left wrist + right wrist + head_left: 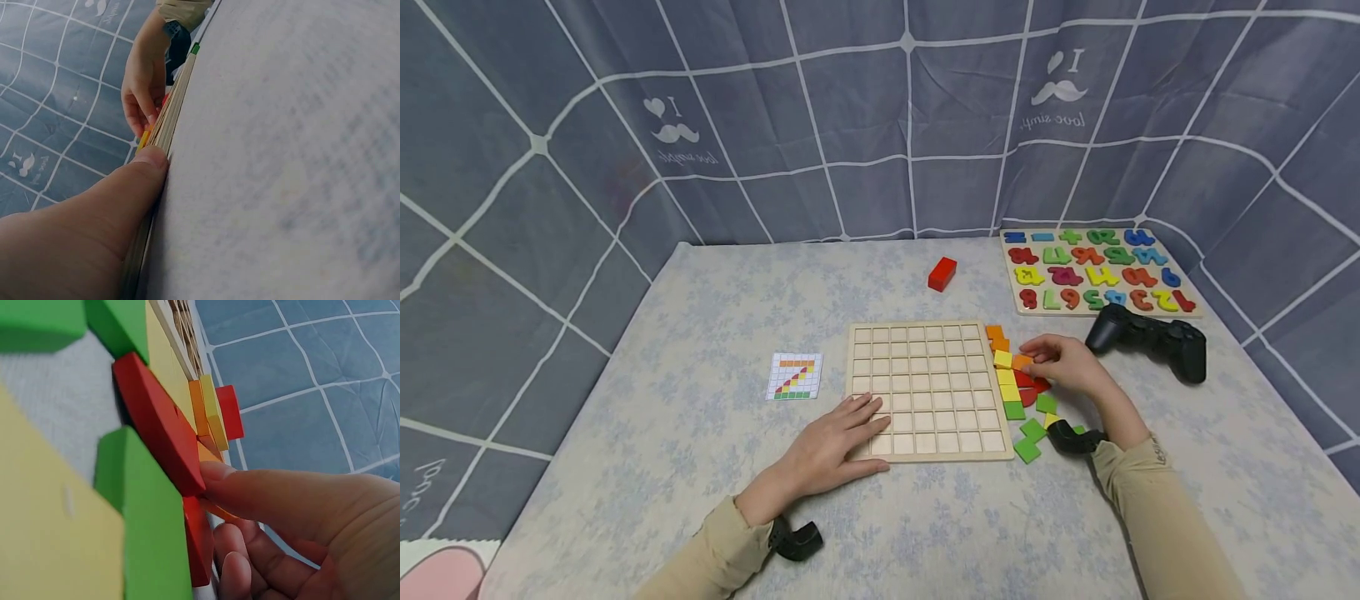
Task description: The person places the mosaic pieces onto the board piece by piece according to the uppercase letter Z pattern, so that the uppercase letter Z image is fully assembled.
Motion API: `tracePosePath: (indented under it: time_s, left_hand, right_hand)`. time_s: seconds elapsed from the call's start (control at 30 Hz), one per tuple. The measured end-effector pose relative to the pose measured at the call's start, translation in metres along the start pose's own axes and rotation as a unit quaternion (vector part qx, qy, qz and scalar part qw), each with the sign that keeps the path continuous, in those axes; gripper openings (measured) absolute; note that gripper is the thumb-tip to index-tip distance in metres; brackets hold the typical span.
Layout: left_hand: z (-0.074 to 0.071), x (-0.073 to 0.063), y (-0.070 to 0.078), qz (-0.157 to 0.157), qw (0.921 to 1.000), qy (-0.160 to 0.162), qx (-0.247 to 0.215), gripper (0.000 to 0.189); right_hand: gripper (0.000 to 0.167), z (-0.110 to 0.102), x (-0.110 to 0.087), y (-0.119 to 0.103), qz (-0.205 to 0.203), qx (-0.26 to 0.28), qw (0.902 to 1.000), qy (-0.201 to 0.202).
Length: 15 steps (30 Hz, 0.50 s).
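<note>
A wooden grid board [917, 458] of square cells lies flat on the table. My left hand [831, 446] rests on its lower left corner, fingers spread over the cells and the thumb [147, 165] along the near edge. Beside the board's right edge, my right hand [1063, 362] pinches an orange tile [1021, 362] between thumb and fingers. Around it lie red tiles [159, 422], yellow tiles [1008, 385], more orange tiles [995, 332] and green tiles [1027, 451]. One yellow tile [214, 412] sits raised on others.
A pattern card [794, 376] with a coloured zigzag lies left of the board. Behind the board stands a red block [942, 273]. At the back right is a number puzzle [1097, 271], with a black game controller [1150, 342] in front of it, close to my right hand.
</note>
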<state>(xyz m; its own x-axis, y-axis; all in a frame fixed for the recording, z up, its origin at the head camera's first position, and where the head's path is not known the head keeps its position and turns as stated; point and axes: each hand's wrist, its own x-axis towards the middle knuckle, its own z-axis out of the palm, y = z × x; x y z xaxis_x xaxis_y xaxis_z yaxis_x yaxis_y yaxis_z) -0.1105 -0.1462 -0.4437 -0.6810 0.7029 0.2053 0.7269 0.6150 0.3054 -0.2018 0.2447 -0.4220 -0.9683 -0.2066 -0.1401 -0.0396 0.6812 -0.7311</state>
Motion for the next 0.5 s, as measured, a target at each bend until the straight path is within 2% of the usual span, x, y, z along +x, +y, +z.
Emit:
tracePosePath:
  time_s: [0.3, 0.5]
  left_hand:
    - [0.0, 0.0, -0.001, 0.005, 1.0, 0.002, -0.002, 0.062]
    - [0.001, 0.0, -0.001, 0.008, 1.0, 0.003, -0.002, 0.062]
  right_hand:
    - [0.03, -0.004, -0.002, -0.003, -0.011, 0.012, 0.9998, -0.009]
    - [0.033, -0.014, -0.006, -0.015, -0.004, 0.014, 0.9999, -0.008]
